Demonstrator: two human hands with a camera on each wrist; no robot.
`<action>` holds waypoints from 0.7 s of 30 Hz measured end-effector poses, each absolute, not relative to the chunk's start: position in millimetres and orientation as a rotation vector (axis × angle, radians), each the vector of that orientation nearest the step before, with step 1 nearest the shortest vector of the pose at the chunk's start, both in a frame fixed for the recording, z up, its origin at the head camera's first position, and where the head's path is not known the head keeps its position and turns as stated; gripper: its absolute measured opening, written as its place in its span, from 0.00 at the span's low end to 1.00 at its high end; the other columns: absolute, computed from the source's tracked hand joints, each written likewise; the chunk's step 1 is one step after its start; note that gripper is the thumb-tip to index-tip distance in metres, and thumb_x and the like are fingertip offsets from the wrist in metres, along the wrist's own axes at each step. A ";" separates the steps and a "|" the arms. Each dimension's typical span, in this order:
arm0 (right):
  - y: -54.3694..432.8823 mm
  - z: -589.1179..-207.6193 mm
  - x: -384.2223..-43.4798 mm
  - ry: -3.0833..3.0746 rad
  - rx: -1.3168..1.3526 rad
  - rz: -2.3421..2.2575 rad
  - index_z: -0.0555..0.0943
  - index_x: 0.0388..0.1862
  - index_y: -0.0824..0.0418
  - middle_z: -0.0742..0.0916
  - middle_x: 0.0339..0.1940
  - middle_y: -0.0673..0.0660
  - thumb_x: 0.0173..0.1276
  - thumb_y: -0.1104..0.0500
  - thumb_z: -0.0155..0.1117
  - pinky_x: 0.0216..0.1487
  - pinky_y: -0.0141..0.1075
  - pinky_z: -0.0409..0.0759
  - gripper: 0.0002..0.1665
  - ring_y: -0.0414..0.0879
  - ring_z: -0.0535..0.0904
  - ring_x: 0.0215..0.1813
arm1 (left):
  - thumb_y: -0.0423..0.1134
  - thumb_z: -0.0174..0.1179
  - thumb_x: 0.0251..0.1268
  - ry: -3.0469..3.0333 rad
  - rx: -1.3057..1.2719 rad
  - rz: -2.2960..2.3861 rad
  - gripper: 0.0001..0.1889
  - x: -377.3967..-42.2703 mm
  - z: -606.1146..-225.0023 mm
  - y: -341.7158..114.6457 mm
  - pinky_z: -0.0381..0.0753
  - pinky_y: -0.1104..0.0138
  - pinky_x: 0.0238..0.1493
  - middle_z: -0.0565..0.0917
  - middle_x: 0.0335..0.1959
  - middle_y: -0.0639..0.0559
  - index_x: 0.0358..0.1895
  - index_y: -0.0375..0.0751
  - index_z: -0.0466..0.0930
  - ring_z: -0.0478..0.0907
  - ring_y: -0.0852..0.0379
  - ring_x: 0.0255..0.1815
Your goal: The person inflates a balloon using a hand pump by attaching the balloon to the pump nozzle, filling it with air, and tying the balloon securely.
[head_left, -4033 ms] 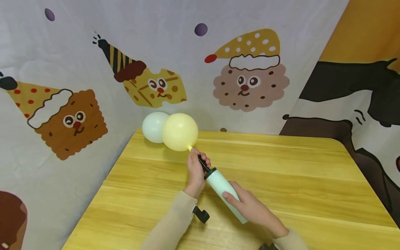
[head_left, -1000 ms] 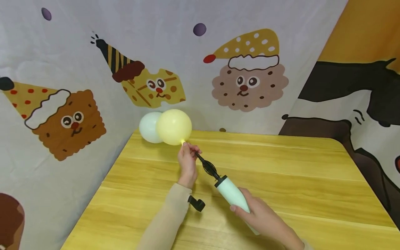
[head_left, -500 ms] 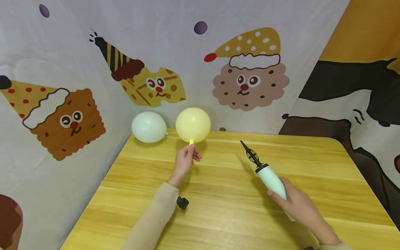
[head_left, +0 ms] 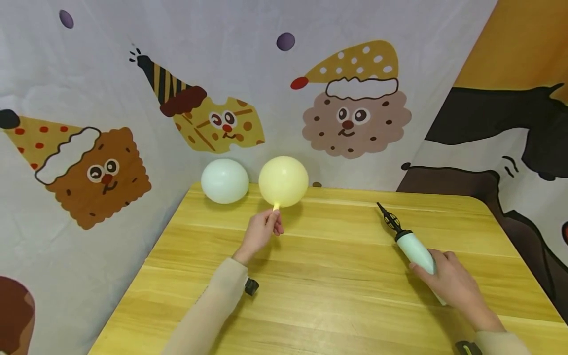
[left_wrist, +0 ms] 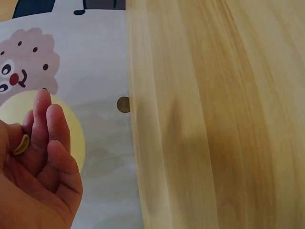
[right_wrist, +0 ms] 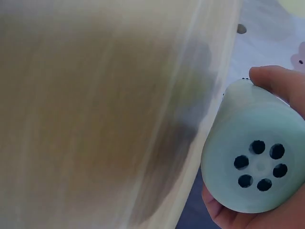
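Observation:
A blown-up yellow balloon (head_left: 283, 181) is pinched at its neck by my left hand (head_left: 259, 232). In the left wrist view, the left hand (left_wrist: 43, 167) has its thumb and index finger on the balloon's mouth (left_wrist: 21, 144), with the other fingers loosely bent. My right hand (head_left: 452, 281) grips a mint-green balloon pump (head_left: 417, 252) whose black nozzle points up and left, apart from the balloon. The pump's holed end (right_wrist: 259, 167) faces the right wrist camera, with fingers curled round the barrel. A pale mint balloon (head_left: 225, 181) rests at the table's back left.
The wooden table (head_left: 328, 305) ends at the back against a printed cloth (head_left: 284, 88) with cartoon biscuits and cheese. Another cloth hangs close along the left edge. Black straps with small cameras sit on both wrists.
The pump's nozzle has come out of the yellow balloon's neck. My right hand has carried the pump to the right, while the left hand has moved the yellow balloon rightward from the mint one.

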State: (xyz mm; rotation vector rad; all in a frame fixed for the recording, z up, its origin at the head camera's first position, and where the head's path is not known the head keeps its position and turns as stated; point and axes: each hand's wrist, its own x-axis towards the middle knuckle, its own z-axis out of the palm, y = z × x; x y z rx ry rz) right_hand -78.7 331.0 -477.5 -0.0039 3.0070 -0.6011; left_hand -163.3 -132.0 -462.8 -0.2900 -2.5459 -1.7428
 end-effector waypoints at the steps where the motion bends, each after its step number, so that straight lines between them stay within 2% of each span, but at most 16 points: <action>1: 332.6 -478.0 -79.2 3.008 0.006 -0.598 0.68 0.69 0.78 0.75 0.52 0.79 0.72 0.30 0.61 0.33 0.55 0.79 0.54 0.64 0.78 0.41 | 0.39 0.48 0.86 -2.565 -0.296 -1.712 0.19 -163.1 -462.5 -132.1 0.85 0.42 0.39 0.84 0.24 0.48 0.34 0.33 0.79 0.81 0.53 0.26; 4: 336.9 -479.2 -80.7 3.006 0.027 -0.587 0.67 0.69 0.79 0.74 0.52 0.80 0.73 0.30 0.60 0.32 0.55 0.78 0.54 0.64 0.78 0.41 | 0.40 0.48 0.86 -2.607 -0.313 -1.646 0.19 -162.5 -461.6 -132.1 0.85 0.45 0.38 0.83 0.23 0.50 0.33 0.35 0.79 0.81 0.55 0.25; 13: 345.1 -482.9 -84.0 2.975 0.026 -0.523 0.66 0.69 0.79 0.76 0.48 0.77 0.71 0.27 0.60 0.30 0.50 0.76 0.57 0.60 0.76 0.37 | 0.40 0.48 0.86 -2.685 -0.355 -1.484 0.19 -163.2 -462.3 -131.2 0.83 0.65 0.29 0.82 0.20 0.54 0.31 0.38 0.78 0.80 0.59 0.23; 17: 344.2 -481.3 -84.8 2.971 0.025 -0.505 0.61 0.71 0.81 0.74 0.52 0.81 0.69 0.25 0.60 0.32 0.55 0.76 0.63 0.66 0.77 0.42 | 0.40 0.49 0.86 -2.710 -0.377 -1.458 0.19 -162.8 -462.0 -130.2 0.83 0.67 0.28 0.82 0.20 0.54 0.33 0.33 0.79 0.80 0.59 0.22; 21: 336.5 -476.8 -80.6 3.070 0.020 -0.459 0.60 0.72 0.81 0.70 0.59 0.85 0.69 0.26 0.60 0.38 0.66 0.74 0.63 0.79 0.72 0.51 | 0.39 0.49 0.85 -2.743 -0.400 -1.437 0.18 -161.3 -460.1 -128.5 0.82 0.67 0.27 0.82 0.20 0.54 0.32 0.34 0.78 0.79 0.60 0.22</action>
